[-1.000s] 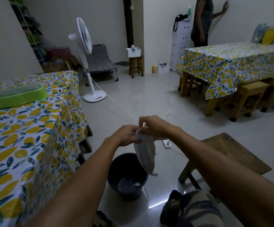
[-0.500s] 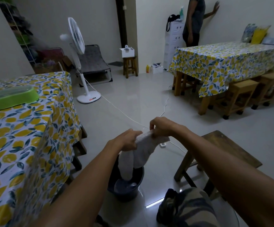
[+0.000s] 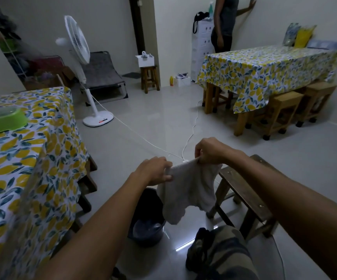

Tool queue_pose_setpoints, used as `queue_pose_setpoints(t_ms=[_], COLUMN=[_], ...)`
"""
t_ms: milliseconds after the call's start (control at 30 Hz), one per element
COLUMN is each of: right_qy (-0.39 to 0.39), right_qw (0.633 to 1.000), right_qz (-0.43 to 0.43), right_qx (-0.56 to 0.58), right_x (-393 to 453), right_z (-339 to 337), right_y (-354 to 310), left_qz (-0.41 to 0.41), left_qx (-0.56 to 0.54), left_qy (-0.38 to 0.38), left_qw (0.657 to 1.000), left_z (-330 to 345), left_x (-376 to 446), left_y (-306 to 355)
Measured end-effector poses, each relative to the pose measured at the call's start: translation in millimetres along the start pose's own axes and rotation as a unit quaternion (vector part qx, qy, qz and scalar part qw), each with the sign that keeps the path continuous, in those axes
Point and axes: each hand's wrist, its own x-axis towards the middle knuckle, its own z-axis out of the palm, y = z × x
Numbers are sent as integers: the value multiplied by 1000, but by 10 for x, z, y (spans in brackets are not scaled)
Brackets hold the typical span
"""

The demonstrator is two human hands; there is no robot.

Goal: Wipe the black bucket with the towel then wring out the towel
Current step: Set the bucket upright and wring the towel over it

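A white towel (image 3: pixel 187 188) hangs spread out between my two hands, its lower edge drooping over the black bucket (image 3: pixel 147 207). My left hand (image 3: pixel 155 170) pinches the towel's upper left corner. Gripping the upper right corner, a little higher, is my right hand (image 3: pixel 212 150). The bucket stands on the floor below my hands, partly hidden by my left forearm and the towel. A little water shows at its bottom.
A lemon-print table (image 3: pixel 26 158) with a green tray (image 3: pixel 2 122) is close on the left. A dark wooden stool (image 3: pixel 242 188) stands right of the bucket. A fan (image 3: pixel 78 47), its cable and a power strip cross the floor ahead. A person (image 3: pixel 224 23) stands by the far table (image 3: pixel 264 65).
The towel was bunched between my hands. My hands have moved apart and it now hangs open, wider than before.
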Motion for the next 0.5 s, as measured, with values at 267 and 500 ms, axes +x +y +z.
queue_pose_setpoints(t_ms=[267,500], right_qy=[9,-1], right_qw=[995,987], right_qz=[94,150], right_qx=[20,58], right_x=[-536,-1063], right_z=[-77,31], right_y=[1016,1605], left_qz=[20,83], left_qx=[45,24], left_qy=[-5,-6], left_qw=[999,996], left_z=[77,102], left_x=[487,934], left_y=[364,812])
